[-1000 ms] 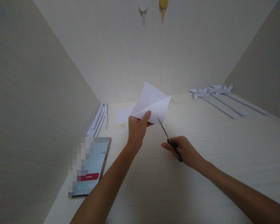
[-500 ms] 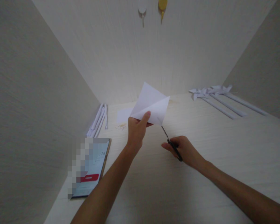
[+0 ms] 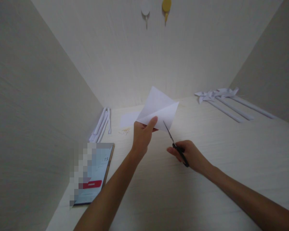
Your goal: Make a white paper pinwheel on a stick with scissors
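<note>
Both hands are up over the pale desk (image 3: 207,192) in the head view. Her or his left hand (image 3: 141,136) is closed on the near corner of a folded white sheet of paper (image 3: 159,109), thumb pressed on top and the other fingers curled underneath, so the paper stands lifted off the desk and fans up and away from the hand, its fold running out toward the right. To the right and a little nearer the body, the right hand (image 3: 192,156) is wrapped around the black handles of a pair of scissors (image 3: 175,145); the fingers are through or over the loops, and I cannot tell how far the grip is squeezed. The blades point up and to the left, their tips touching or just at the lower edge of the paper, right beside the left thumb; whether the blades are parted is too fine to make out.

Beyond the left hand, flat on the desk, lies another white sheet (image 3: 128,119), with a small scatter of yellowish scraps (image 3: 125,130) just in front of it. Farther left, against the side wall, sits a bundle of rolled white paper sticks (image 3: 101,125). Near the left forearm, close to the desk's front edge, a phone (image 3: 94,173) lies face up with a red bar on its screen. Well off to the right of the right hand, several finished paper pinwheels on long sticks (image 3: 221,98) are laid side by side. High on the back wall hang two hooks (image 3: 156,8), one white and one yellow.
</note>
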`<state>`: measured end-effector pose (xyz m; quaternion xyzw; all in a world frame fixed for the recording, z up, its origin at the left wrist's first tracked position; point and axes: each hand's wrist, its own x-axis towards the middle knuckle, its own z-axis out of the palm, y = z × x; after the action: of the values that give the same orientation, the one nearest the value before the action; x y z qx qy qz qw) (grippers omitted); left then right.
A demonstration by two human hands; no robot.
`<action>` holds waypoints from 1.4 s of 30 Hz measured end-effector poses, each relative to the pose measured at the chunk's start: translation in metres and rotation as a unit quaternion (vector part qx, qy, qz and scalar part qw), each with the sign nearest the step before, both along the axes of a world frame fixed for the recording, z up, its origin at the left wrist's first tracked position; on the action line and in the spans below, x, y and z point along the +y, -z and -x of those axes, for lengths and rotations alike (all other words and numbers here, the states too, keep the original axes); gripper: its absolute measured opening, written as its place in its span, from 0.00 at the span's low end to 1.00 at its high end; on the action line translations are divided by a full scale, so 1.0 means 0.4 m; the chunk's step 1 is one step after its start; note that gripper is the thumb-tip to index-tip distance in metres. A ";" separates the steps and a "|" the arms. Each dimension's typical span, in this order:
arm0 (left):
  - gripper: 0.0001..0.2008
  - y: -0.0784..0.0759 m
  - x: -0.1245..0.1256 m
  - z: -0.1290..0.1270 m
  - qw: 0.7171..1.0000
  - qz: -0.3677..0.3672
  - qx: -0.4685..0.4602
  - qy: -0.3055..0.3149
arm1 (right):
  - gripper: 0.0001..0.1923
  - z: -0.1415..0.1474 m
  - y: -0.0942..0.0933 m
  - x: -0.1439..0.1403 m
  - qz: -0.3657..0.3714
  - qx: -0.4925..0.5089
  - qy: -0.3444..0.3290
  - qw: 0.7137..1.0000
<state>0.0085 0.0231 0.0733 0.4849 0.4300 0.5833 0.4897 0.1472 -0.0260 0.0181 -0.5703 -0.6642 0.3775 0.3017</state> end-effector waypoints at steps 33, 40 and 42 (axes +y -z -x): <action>0.14 0.017 -0.005 -0.009 0.999 0.019 0.015 0.025 | 0.27 0.001 -0.002 0.007 -0.027 -0.023 0.024 0.999; 0.13 0.016 -0.006 -0.008 0.999 0.018 0.008 0.026 | 0.28 0.000 -0.006 0.005 -0.038 -0.020 0.026 0.999; 0.14 0.016 -0.005 -0.008 0.999 0.019 0.005 0.028 | 0.28 0.001 -0.009 0.005 -0.037 -0.021 0.030 0.999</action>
<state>0.0115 0.0210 0.0667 0.4904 0.4299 0.5585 0.5126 0.1467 -0.0242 0.0216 -0.5859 -0.6666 0.3318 0.3199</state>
